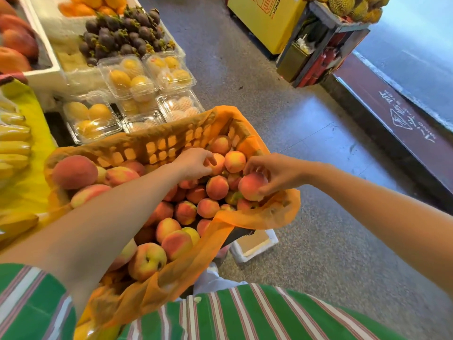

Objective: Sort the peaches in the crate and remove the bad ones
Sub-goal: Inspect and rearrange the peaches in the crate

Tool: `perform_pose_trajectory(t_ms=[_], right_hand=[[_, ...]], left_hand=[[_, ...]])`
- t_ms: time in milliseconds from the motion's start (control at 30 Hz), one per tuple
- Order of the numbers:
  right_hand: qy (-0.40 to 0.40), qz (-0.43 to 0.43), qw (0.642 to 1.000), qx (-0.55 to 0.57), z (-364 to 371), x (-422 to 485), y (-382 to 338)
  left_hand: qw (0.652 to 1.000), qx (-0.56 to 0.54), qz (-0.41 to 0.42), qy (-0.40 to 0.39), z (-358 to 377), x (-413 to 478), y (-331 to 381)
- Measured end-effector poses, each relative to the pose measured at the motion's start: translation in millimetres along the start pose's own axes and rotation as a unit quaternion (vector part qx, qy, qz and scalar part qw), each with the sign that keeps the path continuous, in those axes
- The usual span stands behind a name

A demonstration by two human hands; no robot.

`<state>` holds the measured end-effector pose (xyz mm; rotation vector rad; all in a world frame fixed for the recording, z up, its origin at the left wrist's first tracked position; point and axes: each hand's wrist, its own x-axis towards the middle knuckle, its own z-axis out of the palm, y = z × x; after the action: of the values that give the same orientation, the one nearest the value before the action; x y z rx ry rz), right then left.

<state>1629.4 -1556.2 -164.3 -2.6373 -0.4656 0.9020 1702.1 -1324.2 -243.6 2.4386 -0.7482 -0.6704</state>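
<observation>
An orange plastic crate lined with a thin orange bag is full of several red-yellow peaches. My left hand reaches across the pile to the far end, its fingertips closed on a small peach that still lies among the others. My right hand grips a pink-red peach at the crate's right rim, slightly above the pile. A large peach sits at the crate's left corner.
Behind the crate stand clear clamshell boxes of yellow fruit and a white foam box of mangosteens. Bananas lie left on yellow cloth. A white foam box sits on the floor below the crate. Grey floor stretches right.
</observation>
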Motion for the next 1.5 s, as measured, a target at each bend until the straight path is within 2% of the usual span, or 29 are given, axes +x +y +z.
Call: perform_pose_trajectory(t_ms=[100,200,300,400,467,667,800,900,1033,1167,1333,1500], right_hand=[[-0.014,-0.034,0.999,0.035,6.0,16.8,-13.2],[-0.059,-0.058,0.989,-0.124,19.8,36.4,-18.7],[-0.082,-0.073,0.955,-0.277,36.2,50.8,-15.8],[-0.085,-0.116,0.926,-0.35,51.0,57.8,-16.3],[-0.073,-0.129,0.918,-0.367,57.2,60.6,-17.9],[-0.055,-0.106,0.962,-0.246,53.1,68.0,-10.1],[-0.039,-0.085,0.99,-0.104,34.6,70.8,-14.5],[-0.01,-0.09,0.996,-0.024,20.0,76.3,-25.6],[0.03,-0.114,0.991,0.071,0.9,89.7,-55.3],[0.024,-0.147,0.974,0.172,-6.9,106.9,-100.7],[-0.022,-0.161,0.975,0.154,2.9,134.2,-149.7],[-0.074,-0.138,0.985,0.072,23.9,160.9,-171.5]], left_hand=[[0.999,0.014,-0.024,-0.026,-1.5,-6.2,-9.8],[0.998,0.036,-0.037,-0.031,-1.0,-9.8,-22.3],[0.998,0.035,-0.03,-0.041,1.6,-9.9,-32.1],[0.998,0.052,-0.028,-0.031,2.5,-8.5,-39.3],[0.996,0.072,-0.036,-0.039,1.6,-7.6,-43.8],[0.994,0.076,-0.044,-0.057,2.7,-3.0,-51.5],[0.996,0.074,-0.025,-0.044,-4.9,-10.4,-51.6],[0.999,0.044,-0.01,0.004,-19.8,-25.6,-50.0],[0.994,-0.024,0.008,0.104,-49.9,-65.3,-44.0],[0.98,-0.044,-0.028,0.193,-74.6,-120.7,-51.9],[0.953,-0.03,-0.087,0.289,-85.7,-179.1,-72.7],[0.941,0.003,-0.175,0.288,-80.7,-204.4,-101.3]])
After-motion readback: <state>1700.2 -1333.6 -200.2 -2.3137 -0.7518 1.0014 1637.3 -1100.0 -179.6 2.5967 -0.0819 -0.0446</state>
